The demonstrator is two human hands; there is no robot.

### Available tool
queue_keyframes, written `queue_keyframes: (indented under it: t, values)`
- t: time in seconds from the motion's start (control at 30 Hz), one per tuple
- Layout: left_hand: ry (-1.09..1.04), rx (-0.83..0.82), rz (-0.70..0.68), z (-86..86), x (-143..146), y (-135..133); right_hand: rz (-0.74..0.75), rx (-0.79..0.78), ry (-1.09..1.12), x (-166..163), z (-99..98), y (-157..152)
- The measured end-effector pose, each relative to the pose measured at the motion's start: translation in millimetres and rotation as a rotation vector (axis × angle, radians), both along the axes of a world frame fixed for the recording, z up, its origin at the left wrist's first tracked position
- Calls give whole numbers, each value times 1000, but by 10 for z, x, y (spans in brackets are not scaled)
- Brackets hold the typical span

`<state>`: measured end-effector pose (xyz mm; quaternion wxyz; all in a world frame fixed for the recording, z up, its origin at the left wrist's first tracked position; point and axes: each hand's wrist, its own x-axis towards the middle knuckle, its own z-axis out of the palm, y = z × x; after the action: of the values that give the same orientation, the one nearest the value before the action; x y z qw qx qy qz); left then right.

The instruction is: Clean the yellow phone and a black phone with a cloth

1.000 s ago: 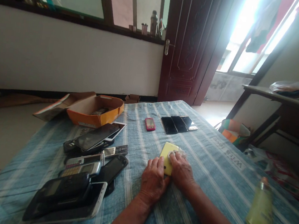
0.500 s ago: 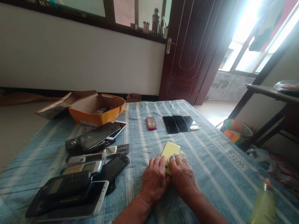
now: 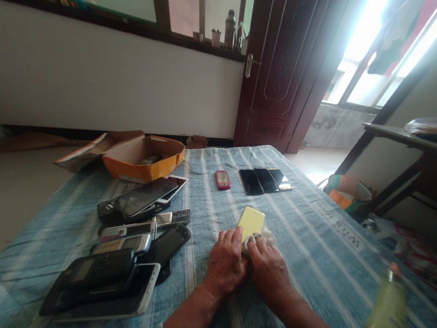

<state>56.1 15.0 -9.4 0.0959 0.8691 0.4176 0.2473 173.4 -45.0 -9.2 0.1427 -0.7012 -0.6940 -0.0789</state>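
Note:
A phone with a yellow face (image 3: 252,220) lies on the striped cover, its lower part hidden by my hands. My left hand (image 3: 227,260) grips its left edge, fingertips along the side. My right hand (image 3: 271,265) has its fingers bunched on a crumpled whitish cloth or tissue (image 3: 268,237) pressed against the phone's lower face. Beyond them lie a small pink-edged phone (image 3: 223,180) and several dark phones (image 3: 264,182) side by side. To the left, a heap of old phones (image 3: 129,254) includes keypad and touchscreen kinds.
An open orange cardboard box (image 3: 143,166) stands at the left rear of the blue striped cover (image 3: 196,293). A bottle of yellowish liquid (image 3: 390,320) is at the right front. A dark red door (image 3: 279,76) and a shelf (image 3: 422,139) stand beyond.
My right hand has slid down the yellow phone with the cloth, baring more of its face. My left hand still grips the phone. The view has shifted slightly.

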Motion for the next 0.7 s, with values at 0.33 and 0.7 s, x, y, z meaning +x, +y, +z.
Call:
queue_keyframes:
  t: [0.33,0.7]
  values:
    - [35,72,8,-47,-2,37,-18,44,6,71,-43,82]
    - [7,112,25,-70,-6,39,123,30,16,91,33,142]
